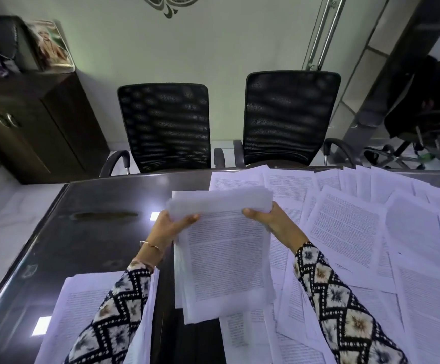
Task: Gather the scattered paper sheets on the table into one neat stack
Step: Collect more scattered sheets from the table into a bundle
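I hold a bundle of printed paper sheets [224, 253] above the middle of the dark glossy table [90, 232]. My left hand [171, 225] grips its upper left edge and my right hand [271, 219] grips its upper right edge. The top of the bundle curls away from me and looks blurred; its sheets are not aligned at the bottom. Many loose printed sheets [358, 232] lie overlapping across the right half of the table. A separate stack of sheets [82, 306] lies at the near left, partly hidden under my left sleeve.
Two black mesh office chairs [165, 127] [291, 114] stand at the table's far edge. A dark wooden cabinet [29, 122] is at the far left, and another chair [429, 119] at the far right. The table's left part shows bare glossy surface.
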`<state>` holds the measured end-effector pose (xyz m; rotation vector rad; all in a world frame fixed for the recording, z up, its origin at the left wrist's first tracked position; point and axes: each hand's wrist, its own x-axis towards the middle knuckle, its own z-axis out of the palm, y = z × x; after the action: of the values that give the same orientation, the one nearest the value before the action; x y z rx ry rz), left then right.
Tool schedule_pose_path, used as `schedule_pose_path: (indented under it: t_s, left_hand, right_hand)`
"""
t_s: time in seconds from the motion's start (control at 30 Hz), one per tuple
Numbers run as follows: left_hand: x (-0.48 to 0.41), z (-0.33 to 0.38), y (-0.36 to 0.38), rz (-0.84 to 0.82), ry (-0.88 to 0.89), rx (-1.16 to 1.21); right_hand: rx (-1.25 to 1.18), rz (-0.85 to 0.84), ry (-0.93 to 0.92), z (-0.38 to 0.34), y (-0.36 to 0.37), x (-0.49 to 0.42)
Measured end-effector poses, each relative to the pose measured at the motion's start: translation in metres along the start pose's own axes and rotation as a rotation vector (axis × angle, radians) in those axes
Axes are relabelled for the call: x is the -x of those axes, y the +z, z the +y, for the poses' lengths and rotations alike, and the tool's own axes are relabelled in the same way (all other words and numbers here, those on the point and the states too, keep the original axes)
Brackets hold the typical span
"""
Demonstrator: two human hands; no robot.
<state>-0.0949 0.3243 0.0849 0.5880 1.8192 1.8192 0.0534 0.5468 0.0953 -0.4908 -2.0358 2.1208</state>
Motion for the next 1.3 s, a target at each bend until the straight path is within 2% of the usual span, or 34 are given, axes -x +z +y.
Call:
schedule_pose_path:
  t_s: [0.1, 0.17, 0.23, 0.33, 0.43, 0.53, 0.67, 0.73, 0.83, 0.97, 1.0, 1.1, 1.2, 1.23, 1.3]
  left_hand:
    - [-0.009, -0.003, 0.008, 0.107, 0.097, -0.186]
    - [-0.009, -0.003, 0.01, 0.13, 0.072, -0.105]
    - [-0.003, -0.007, 0.012, 0.063, -0.01, 0.02]
    - [0.017, -0.032, 0.014, -0.052, -0.107, 0.017]
    - [0.032, -0.048, 0.014, -0.057, -0.207, 0.133]
    - [0.033, -0.052, 0.016, 0.028, -0.269, 0.143]
    - [0.033, -0.056, 0.015, 0.128, -0.262, 0.358]
    - [0.034, -0.063, 0.013, 0.11, -0.296, 0.413]
    - [0.048, -0.086, 0.021, 0.076, -0.419, 0.355]
    - [0.079, -0.13, 0.037, 0.163, -0.63, 0.177]
    - [0.085, -0.135, 0.041, 0.216, -0.66, 0.176]
    - [0.095, -0.13, 0.049, 0.383, -0.643, 0.205]
    - [0.103, -0.123, 0.064, 0.46, -0.56, 0.305]
    - [0.106, -0.122, 0.073, 0.445, -0.54, 0.318]
    - [0.117, -0.122, 0.094, 0.325, -0.599, 0.366]
  right_hand:
    - [0.064, -0.026, -0.017, -0.003, 0.007, -0.004]
    - [0.021, 0.02, -0.051, -0.006, 0.009, -0.006]
    - [-0.048, 0.073, -0.078, -0.009, 0.008, -0.006]
    - [-0.151, 0.123, -0.065, -0.01, 0.007, -0.006]
    - [-0.184, 0.143, -0.048, -0.004, 0.008, -0.008]
    - [-0.245, 0.156, 0.03, 0.007, 0.006, -0.006]
    - [-0.015, 0.013, 0.306, 0.052, -0.001, 0.011]
    - [0.04, 0.039, 0.394, 0.075, -0.001, 0.019]
    - [-0.051, 0.135, 0.363, 0.084, 0.006, 0.033]
    - [0.098, -0.032, 0.533, 0.098, 0.026, 0.05]
    - [0.112, -0.009, 0.551, 0.101, 0.028, 0.055]
    - [-0.157, 0.184, 0.503, 0.107, 0.027, 0.067]
    - [-0.598, 0.282, 0.43, 0.113, 0.032, 0.084]
    - [-0.663, 0.291, 0.383, 0.117, 0.035, 0.088]
    - [-0.543, 0.351, 0.353, 0.13, 0.044, 0.093]
